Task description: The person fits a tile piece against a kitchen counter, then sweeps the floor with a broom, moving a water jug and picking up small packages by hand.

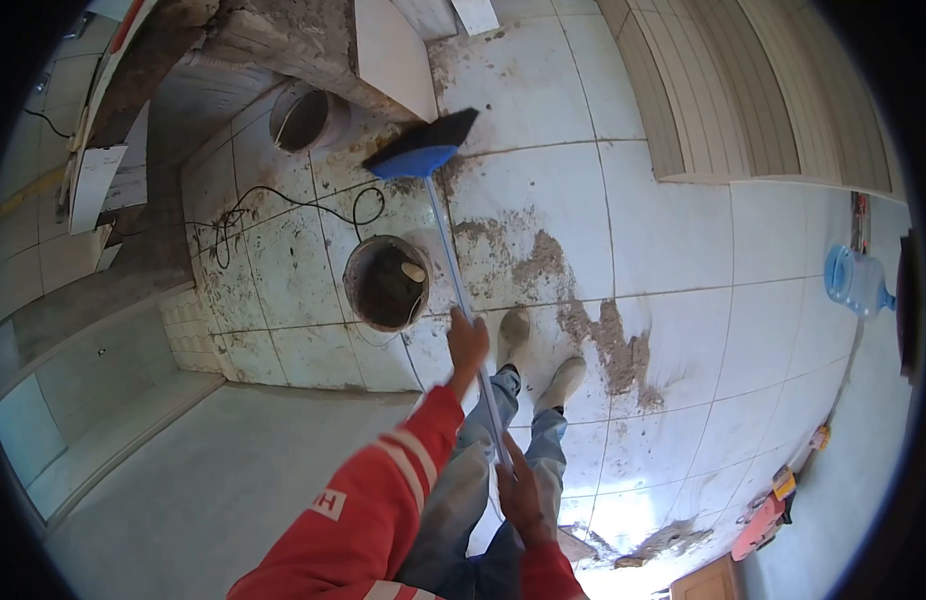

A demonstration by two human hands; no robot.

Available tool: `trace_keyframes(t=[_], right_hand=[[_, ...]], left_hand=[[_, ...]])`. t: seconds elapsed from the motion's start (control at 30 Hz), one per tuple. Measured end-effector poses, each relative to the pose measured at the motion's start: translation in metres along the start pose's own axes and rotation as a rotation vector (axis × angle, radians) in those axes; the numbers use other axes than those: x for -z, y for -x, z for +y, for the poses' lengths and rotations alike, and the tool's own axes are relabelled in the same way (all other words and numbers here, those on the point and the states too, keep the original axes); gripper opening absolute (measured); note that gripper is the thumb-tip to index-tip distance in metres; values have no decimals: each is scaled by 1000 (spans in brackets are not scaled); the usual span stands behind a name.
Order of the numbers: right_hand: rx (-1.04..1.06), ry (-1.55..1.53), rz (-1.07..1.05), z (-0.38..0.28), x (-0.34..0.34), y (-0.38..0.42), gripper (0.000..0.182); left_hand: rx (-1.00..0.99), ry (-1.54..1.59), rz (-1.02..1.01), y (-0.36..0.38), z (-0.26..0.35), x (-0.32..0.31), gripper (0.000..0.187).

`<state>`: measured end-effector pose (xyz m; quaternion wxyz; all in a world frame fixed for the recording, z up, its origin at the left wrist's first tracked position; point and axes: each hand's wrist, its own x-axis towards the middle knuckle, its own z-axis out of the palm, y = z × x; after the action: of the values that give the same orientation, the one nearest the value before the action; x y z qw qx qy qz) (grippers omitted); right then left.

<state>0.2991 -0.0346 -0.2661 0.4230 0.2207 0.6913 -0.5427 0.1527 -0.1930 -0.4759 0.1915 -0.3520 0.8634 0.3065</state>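
Note:
A long-handled broom with a blue head and dark bristles (417, 163) reaches away from me across the tiled floor. My left hand (468, 345) is closed round the middle of its pale handle, and my right hand (519, 495) grips the same handle lower down, close to my legs. The bristles lie beside the corner of a white-faced counter base (395, 55), over dirt on the tiles. Left of the handle stands a dirty bucket (385, 285) with a light-coloured object in it that I cannot make out.
Another bucket (305, 118) stands under the rough counter. A black cable (283, 197) winds over the floor. Dried grey dirt (611, 345) lies to the right of my boots (561, 384). A stack of wood-look panels (718, 90) and a blue water jug (858, 282) are at the right.

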Motion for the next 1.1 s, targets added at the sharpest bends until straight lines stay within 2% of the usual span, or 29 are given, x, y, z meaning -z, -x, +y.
trace_keyframes(t=[0.07, 0.13, 0.17, 0.2, 0.23, 0.3, 0.33, 0.4, 0.43, 0.47, 0.5, 0.53, 0.57, 0.6, 0.63, 0.67, 0.73, 0.77, 0.83, 0.9, 0.93, 0.97, 1.0, 1.1], right_hand=[[62, 21, 57, -12, -12, -19, 52], [112, 30, 116, -15, -12, -17, 52], [69, 6, 111, -13, -1, 2, 53], [156, 95, 152, -2, 11, 24, 53], [242, 187, 192, 11, 25, 49, 54], [32, 98, 92, 21, 53, 104, 52], [36, 105, 92, 22, 60, 115, 52], [231, 186, 240, 17, 74, 132, 49], [7, 129, 115, 24, 75, 127, 49], [-223, 100, -3, 30, 75, 123, 50], [-4, 123, 75, 35, 62, 94, 50], [213, 165, 158, 40, 50, 65, 49], [220, 173, 155, 22, 41, 37, 49], [228, 181, 152, 3, 32, 10, 49], [-16, 114, 33, -29, 30, -3, 49], [-18, 106, 37, -31, 23, -8, 49], [-51, 139, 67, -33, 15, -15, 49], [-129, 138, 15, -35, 25, 2, 51], [-22, 40, 171, 12, 34, 54, 51], [-47, 209, 178, 53, 52, 127, 51], [-120, 222, 178, 66, 60, 161, 52], [-320, 119, 146, 79, 68, 193, 53], [-88, 307, 290, 71, 72, 217, 47], [-212, 242, 251, 70, 82, 238, 46]], left_hand=[[-74, -11, 20, -25, -11, -3, 38], [28, -71, -67, -20, -11, -15, 39], [86, -18, -90, 4, -12, -22, 38], [110, -46, -119, 33, -16, -31, 38], [315, 84, -274, 68, 14, -16, 40], [129, 114, -218, 140, 0, -35, 49], [44, 101, -186, 164, -5, -42, 52], [63, 166, -192, 176, 20, -27, 53], [77, 220, -206, 177, 29, -21, 54], [17, 209, -130, 161, 23, -27, 51], [-46, 197, -51, 133, 20, -29, 47], [-8, 211, -46, 105, 37, -12, 42], [46, 141, -46, 71, 46, -2, 39], [-8, 109, -29, 36, 36, -1, 41], [22, 119, -60, 4, 28, 1, 42], [43, 134, -89, -16, 23, -1, 42], [86, 53, -114, -7, 0, -26, 42], [137, -23, -137, 11, -6, -36, 42], [186, -15, -187, 85, -9, -56, 44], [235, 15, -299, 182, -16, -76, 49], [254, 29, -344, 226, -17, -84, 53], [268, 51, -379, 265, -15, -87, 56], [214, 55, -355, 295, -15, -91, 56], [183, 185, -415, 318, 1, -74, 58]])
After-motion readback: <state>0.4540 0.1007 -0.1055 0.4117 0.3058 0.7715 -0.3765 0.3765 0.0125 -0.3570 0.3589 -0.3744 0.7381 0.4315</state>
